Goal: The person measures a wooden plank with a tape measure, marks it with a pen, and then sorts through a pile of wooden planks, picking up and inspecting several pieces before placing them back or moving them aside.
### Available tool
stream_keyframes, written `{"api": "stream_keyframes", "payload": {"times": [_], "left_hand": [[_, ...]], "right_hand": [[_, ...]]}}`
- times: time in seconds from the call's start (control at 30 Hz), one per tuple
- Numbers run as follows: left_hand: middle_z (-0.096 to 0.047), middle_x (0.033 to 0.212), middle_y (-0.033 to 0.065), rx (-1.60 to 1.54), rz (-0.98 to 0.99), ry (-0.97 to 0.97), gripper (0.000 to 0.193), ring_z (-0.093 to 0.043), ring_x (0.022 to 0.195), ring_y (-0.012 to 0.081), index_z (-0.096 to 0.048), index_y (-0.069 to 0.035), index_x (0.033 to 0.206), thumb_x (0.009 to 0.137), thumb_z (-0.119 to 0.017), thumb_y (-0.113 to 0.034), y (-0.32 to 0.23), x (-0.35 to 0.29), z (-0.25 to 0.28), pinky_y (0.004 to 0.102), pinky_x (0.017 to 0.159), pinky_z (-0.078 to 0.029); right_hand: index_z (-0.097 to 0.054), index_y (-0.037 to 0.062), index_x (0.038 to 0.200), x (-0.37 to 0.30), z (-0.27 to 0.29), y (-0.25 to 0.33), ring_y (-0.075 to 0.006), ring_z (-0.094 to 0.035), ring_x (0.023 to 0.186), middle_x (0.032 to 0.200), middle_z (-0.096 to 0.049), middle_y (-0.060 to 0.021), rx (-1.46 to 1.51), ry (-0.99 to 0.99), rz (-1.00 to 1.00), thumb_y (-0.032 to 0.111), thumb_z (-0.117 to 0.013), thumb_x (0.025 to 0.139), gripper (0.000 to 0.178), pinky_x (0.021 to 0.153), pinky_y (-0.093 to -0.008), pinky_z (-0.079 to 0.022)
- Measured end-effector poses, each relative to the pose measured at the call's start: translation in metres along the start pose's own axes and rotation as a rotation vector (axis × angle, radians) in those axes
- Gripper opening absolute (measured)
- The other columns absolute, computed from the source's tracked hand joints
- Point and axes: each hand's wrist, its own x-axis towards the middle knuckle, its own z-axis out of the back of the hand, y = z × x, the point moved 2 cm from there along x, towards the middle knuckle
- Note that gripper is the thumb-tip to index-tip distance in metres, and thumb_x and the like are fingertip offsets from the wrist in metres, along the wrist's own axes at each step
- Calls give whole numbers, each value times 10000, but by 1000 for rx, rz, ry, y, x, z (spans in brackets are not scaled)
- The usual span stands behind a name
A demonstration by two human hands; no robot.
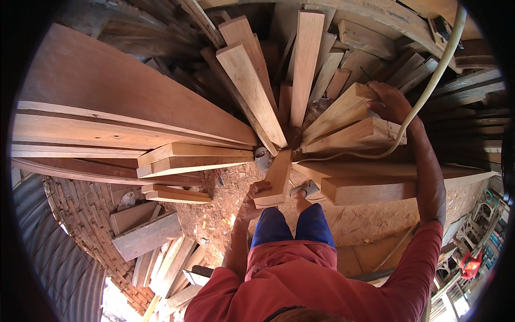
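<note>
Looking straight down over a red shirt and blue shorts, and both hands are on timber. The left hand (251, 199) is curled around the near end of a short plank (275, 180), fingers wrapped over its edge, so that is a closed hold on the wood; the plank stands almost on end between the person's feet, its far end running up into the heart of the leaning stack (257, 91). The right hand (390, 102) is stretched well out, palm down and fingers spread on the top end of a thick beam (351, 110) in the right-hand group; it rests on the wood more than it clasps it.

As for progress, my read is that the sorting is in its early part: one plank is in hand, while most of the boards lean untouched all round. A few loose offcuts (145, 233) lie on the sawdust floor (225, 198) at the left, well apart from the hands.

Room is tight. Board ends crowd in from the top and both sides, and a pale hose (429, 88) drapes over the right forearm and runs along the beams. The open floor is mostly lower left, beside the brick paving (86, 214).
</note>
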Motion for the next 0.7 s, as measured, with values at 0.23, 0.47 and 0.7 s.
{"api": "stream_keyframes", "payload": {"times": [0.23,0.47,0.7], "left_hand": [[-613,1351,103,25,-42,-3,642,-612,1256,289,-661,-109,1288,730,-979,-137,6,4,-2,377,1091,-501],[-573,1381,96,-110,8,76,533,-566,1308,246,-639,-70,1315,851,-887,-155,-3,7,-1,345,1124,-459],[-545,1411,85,-296,72,113,493,-544,1328,191,-584,-57,1367,955,-795,-226,-5,11,1,316,1148,-436]], "right_hand": [[-554,-12,1420,4,-5,-13,-433,-630,1236,1304,-650,-257,-15,4,22,259,-764,928,600,1053,-480,-504],[-570,-14,1395,5,-17,-33,-454,-615,1266,1363,-641,-252,18,-70,23,221,-804,877,615,1070,-488,-502],[-553,-11,1439,4,-14,-30,-418,-604,1297,1392,-624,-240,81,4,-51,280,-777,929,629,1105,-463,-486]]}}
